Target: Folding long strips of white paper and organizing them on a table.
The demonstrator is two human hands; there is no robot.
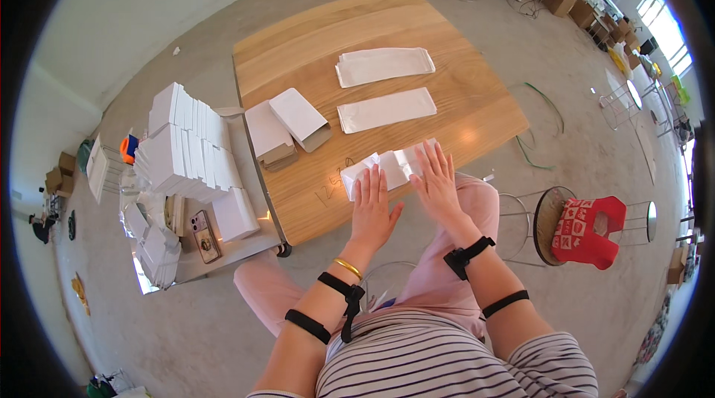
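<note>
A white glossy paper sleeve (402, 163) lies flat near the front edge of the wooden table (298, 219). My left hand (375, 208) rests on its left part with the fingers stretched out. On its right part my right hand (439, 186) lies flat, fingers extended. Neither hand grips anything. Farther back is a flat stack of white sleeves (387, 110), and behind it a second similar stack (385, 67). Left of my hands, white flat boxes or cards (299, 116) lie in two overlapping piles. Dark handwriting marks the wood beside my left hand.
A metal side table (249, 245) at the left carries tall stacks of folded white boxes (186, 145) and a phone (205, 236). On the right a red bag (592, 230) sits on a round stool (547, 227). Other people work at the far right, near cardboard boxes (558, 2).
</note>
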